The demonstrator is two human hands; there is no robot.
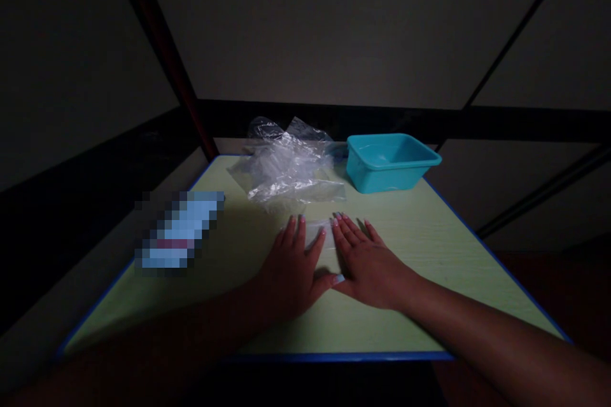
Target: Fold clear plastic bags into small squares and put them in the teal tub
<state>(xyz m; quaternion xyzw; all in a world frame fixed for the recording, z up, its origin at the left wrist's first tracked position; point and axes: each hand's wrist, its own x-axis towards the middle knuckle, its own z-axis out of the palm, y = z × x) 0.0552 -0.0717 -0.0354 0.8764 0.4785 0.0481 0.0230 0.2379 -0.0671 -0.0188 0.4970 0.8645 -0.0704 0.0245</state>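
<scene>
Between and under my fingers lies a small clear plastic bag [315,234], flat on the table; parts of it are covered by my hands. My left hand [296,267] rests palm down with its fingers stretched over the bag's left side. On the bag's right side, my right hand [365,257] also lies flat, fingers extended. The two thumbs come close together or touch near the middle. Just beyond my fingertips sits a loose heap of crumpled clear plastic bags [291,168].
A turquoise plastic basin [389,172] stands at the table's back right. On the left lies a pixelated flat object [181,229], its kind hidden. The pale green table [429,248] has a blue edge. Dark walls rise behind and to the left.
</scene>
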